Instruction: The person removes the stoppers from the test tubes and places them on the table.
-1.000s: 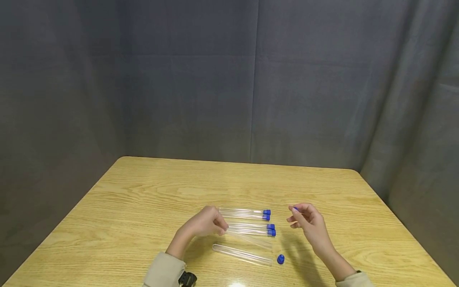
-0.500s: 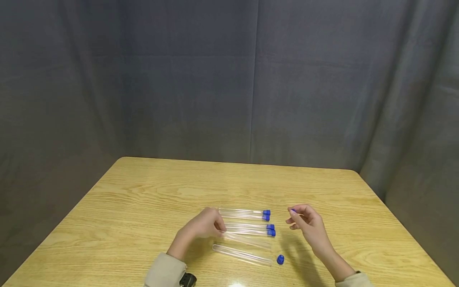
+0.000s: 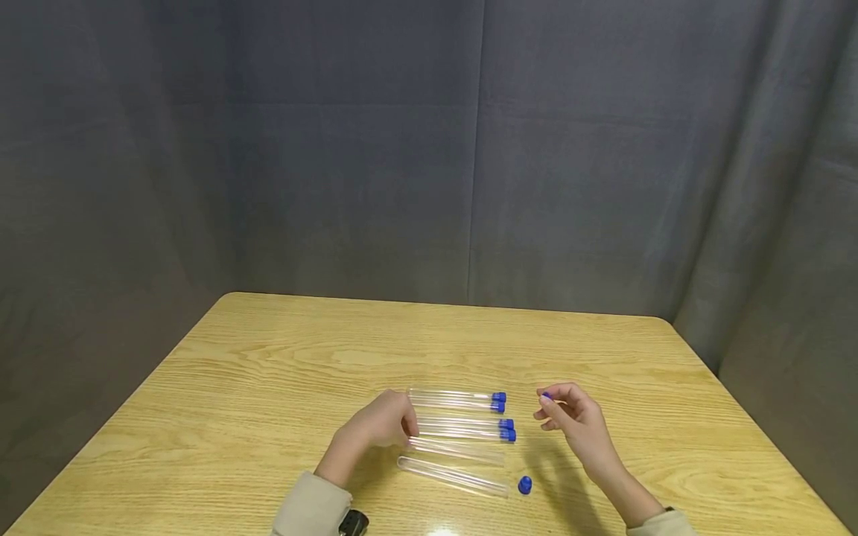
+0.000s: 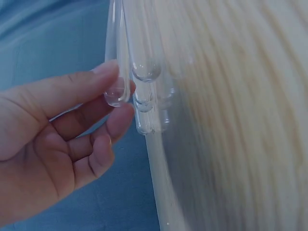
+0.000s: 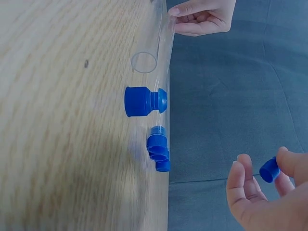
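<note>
My left hand (image 3: pixel 380 420) pinches a clear, uncapped test tube (image 3: pixel 459 450) by its rounded end, between thumb and fingers. In the left wrist view, that tube's rounded tip (image 4: pixel 115 99) shows below the thumb. Above the table, my right hand (image 3: pixel 579 421) holds a small blue cap (image 5: pixel 269 170) between thumb and fingers. Nearer to me lies another uncapped test tube (image 3: pixel 452 476). A second blue cap (image 3: pixel 525 485) stands just right of its mouth. Whether the held tube touches the table, I cannot tell.
Several test tubes with blue caps (image 3: pixel 506 423) lie in pairs beyond the held tube, their caps to the right. The wooden table (image 3: pixel 268 357) reaches back to a grey curtain (image 3: pixel 348 186). A dark band (image 3: pixel 353 522) sits at the left wrist.
My left hand has shifted slightly left and toward me, drawing the tube left along with it. The right hand with its cap has moved only a little. The loose cap and other tubes stay put.
</note>
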`<action>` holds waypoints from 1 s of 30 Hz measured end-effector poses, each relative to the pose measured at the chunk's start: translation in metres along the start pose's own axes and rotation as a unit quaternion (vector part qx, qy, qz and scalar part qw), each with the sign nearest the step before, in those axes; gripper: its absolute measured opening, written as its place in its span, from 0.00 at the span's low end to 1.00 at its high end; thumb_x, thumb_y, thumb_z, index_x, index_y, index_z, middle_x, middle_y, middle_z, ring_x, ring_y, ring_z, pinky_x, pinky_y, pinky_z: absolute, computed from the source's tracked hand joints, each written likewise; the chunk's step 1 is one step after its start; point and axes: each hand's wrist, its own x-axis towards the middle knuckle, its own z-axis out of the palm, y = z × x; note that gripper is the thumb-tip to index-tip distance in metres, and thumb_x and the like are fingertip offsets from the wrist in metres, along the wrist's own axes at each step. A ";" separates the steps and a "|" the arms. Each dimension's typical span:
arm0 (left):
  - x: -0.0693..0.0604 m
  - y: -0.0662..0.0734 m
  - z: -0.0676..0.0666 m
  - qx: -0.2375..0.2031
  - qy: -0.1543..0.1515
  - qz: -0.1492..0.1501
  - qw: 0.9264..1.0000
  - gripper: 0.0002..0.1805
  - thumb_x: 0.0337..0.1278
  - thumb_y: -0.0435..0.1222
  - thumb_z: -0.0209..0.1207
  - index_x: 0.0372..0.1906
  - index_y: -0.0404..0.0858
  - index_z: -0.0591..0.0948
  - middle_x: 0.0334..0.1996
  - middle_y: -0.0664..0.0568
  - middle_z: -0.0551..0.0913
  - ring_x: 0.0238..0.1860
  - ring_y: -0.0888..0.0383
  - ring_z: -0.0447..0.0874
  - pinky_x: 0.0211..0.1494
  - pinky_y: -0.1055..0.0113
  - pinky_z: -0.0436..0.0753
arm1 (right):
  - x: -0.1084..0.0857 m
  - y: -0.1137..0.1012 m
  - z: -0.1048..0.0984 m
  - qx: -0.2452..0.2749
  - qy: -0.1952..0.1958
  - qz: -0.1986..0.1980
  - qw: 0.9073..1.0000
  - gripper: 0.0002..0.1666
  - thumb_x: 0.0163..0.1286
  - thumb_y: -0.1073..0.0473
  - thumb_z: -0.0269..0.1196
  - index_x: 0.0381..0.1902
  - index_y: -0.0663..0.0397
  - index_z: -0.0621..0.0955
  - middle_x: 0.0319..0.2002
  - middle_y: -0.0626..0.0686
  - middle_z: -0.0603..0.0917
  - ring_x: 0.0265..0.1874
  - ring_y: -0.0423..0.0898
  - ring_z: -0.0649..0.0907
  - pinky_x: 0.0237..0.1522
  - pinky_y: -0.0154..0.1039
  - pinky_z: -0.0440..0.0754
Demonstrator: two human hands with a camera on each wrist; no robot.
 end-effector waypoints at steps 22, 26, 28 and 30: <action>0.003 0.000 0.005 0.047 -0.013 -0.005 0.999 0.10 0.27 0.22 0.69 0.14 0.37 0.81 0.13 0.60 0.74 0.17 0.67 0.68 0.21 0.75 0.72 | 0.000 0.001 0.000 -0.022 0.000 0.006 1.000 0.11 0.62 0.67 0.58 0.40 0.71 0.75 0.32 0.54 0.78 0.28 0.41 0.80 0.27 0.36 0.79; 0.004 0.001 0.005 0.048 -0.015 -0.006 0.999 0.10 0.27 0.21 0.69 0.14 0.37 0.81 0.13 0.59 0.75 0.17 0.67 0.68 0.21 0.75 0.72 | 0.000 0.002 -0.001 -0.024 -0.003 0.009 1.000 0.11 0.62 0.67 0.58 0.40 0.71 0.75 0.32 0.54 0.77 0.28 0.41 0.80 0.27 0.36 0.79; 0.003 0.002 0.005 0.047 -0.017 -0.007 0.999 0.09 0.27 0.21 0.69 0.14 0.37 0.81 0.14 0.59 0.75 0.17 0.67 0.68 0.21 0.75 0.72 | 0.001 0.003 -0.001 -0.026 -0.004 0.012 1.000 0.11 0.62 0.66 0.58 0.40 0.71 0.75 0.33 0.55 0.77 0.28 0.41 0.80 0.27 0.36 0.79; 0.003 0.002 0.005 0.048 -0.018 -0.009 0.999 0.09 0.27 0.21 0.68 0.14 0.36 0.81 0.14 0.58 0.75 0.17 0.67 0.68 0.21 0.75 0.72 | 0.001 0.003 -0.001 -0.027 -0.006 0.015 0.999 0.12 0.62 0.66 0.58 0.41 0.70 0.75 0.33 0.55 0.77 0.28 0.40 0.80 0.28 0.36 0.79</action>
